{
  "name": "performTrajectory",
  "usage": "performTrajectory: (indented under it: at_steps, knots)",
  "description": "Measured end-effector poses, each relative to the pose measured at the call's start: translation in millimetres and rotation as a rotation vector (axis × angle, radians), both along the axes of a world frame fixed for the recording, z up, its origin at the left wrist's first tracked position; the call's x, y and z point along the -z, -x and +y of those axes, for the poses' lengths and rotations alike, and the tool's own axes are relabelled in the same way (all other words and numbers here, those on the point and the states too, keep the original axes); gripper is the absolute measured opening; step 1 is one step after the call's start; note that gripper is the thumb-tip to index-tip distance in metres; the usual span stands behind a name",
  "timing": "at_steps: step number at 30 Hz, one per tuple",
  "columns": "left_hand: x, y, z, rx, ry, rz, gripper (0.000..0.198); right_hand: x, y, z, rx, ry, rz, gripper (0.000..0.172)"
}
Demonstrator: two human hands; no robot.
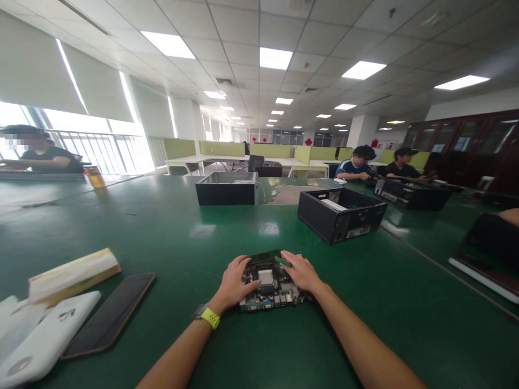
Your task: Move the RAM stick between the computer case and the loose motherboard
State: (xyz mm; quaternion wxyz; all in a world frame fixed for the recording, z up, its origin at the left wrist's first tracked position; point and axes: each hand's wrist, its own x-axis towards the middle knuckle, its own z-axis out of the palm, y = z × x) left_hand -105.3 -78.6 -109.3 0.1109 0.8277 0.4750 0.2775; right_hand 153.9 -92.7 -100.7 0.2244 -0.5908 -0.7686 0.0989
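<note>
A small computer motherboard [270, 286] lies flat on the green table [259, 346] right in front of me. My left hand [234, 282] rests on its left edge with fingers curled over the board; a yellow-strapped watch sits on that wrist. My right hand [299, 270] lies over the board's right far corner. Its fingers press on a thin green memory stick [284, 261] that sits at the board's far side. Whether the stick is seated in its slot is hidden by the fingers.
Two open black computer cases stand further back, one at centre [227, 189] and one to the right [339, 213]. At my left lie a dark phone [111, 316], a white pouch [44, 340] and a cardboard box [73, 273]. Other people sit at the far left and far right.
</note>
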Motion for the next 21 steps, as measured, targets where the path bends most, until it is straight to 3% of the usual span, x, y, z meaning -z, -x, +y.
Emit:
performTrajectory:
  at_steps: [3,6,9,12,16,21]
  knots:
    - [-5.5,0.6,-2.4,0.000,-0.051,0.006,0.070,0.5,-0.2,0.1,0.004,0.000,0.003,0.050]
    - [-22.5,-1.6,-12.9,0.031,-0.155,0.003,0.053,0.1,0.0,-0.1,0.010,-0.002,0.007,0.049]
    - [-43.4,-10.5,-32.1,0.153,-0.194,0.071,0.034,-0.3,-0.2,-0.1,-0.005,-0.008,0.014,0.049]
    - [-53.8,-27.0,-54.2,0.282,-0.182,0.161,0.038,0.7,-0.9,1.1,-0.018,-0.015,0.018,0.049]
    - [-46.1,-51.6,-73.5,0.416,-0.135,0.253,0.049,4.5,-1.3,3.4,-0.033,-0.016,0.038,0.047]
    - [-31.2,-64.8,-73.4,0.411,-0.131,0.329,0.038,-0.2,-4.4,6.4,-0.055,-0.071,0.158,0.046]
